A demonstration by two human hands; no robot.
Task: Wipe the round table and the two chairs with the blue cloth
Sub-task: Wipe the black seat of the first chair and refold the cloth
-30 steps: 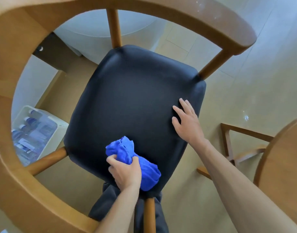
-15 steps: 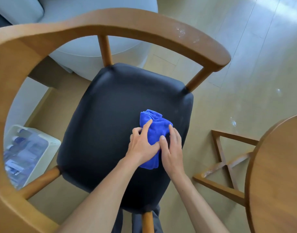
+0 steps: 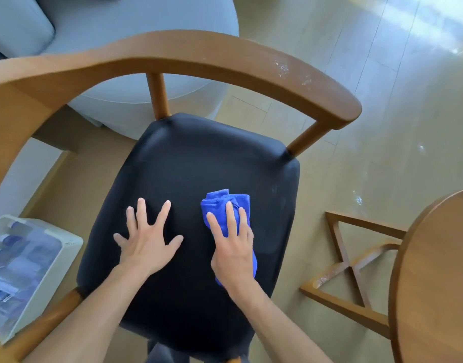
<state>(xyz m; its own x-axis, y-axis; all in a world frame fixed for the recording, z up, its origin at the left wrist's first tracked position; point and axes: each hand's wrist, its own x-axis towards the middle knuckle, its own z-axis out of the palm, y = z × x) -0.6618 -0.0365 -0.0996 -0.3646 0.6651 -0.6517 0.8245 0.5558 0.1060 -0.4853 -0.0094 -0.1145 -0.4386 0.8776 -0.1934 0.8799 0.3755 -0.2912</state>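
Note:
A wooden chair with a curved backrest (image 3: 198,61) and a black padded seat (image 3: 198,158) fills the middle of the head view. The bunched blue cloth (image 3: 225,203) lies on the right half of the seat. My right hand (image 3: 233,247) lies flat on the cloth, fingers straight, pressing it down. My left hand (image 3: 146,239) rests on the bare seat to the left, fingers spread wide. The round wooden table (image 3: 434,271) shows at the right edge, with its crossed wooden base (image 3: 351,268) on the floor.
A grey upholstered sofa or pouf (image 3: 136,35) stands behind the chair. A white translucent box (image 3: 28,271) holding bottles sits on the floor at the left. Light wooden flooring (image 3: 369,100) stretches to the right of the chair.
The cloth passed from my left hand to my right hand. My left hand let go and moved left onto the bare seat. The view pulled back from the chair.

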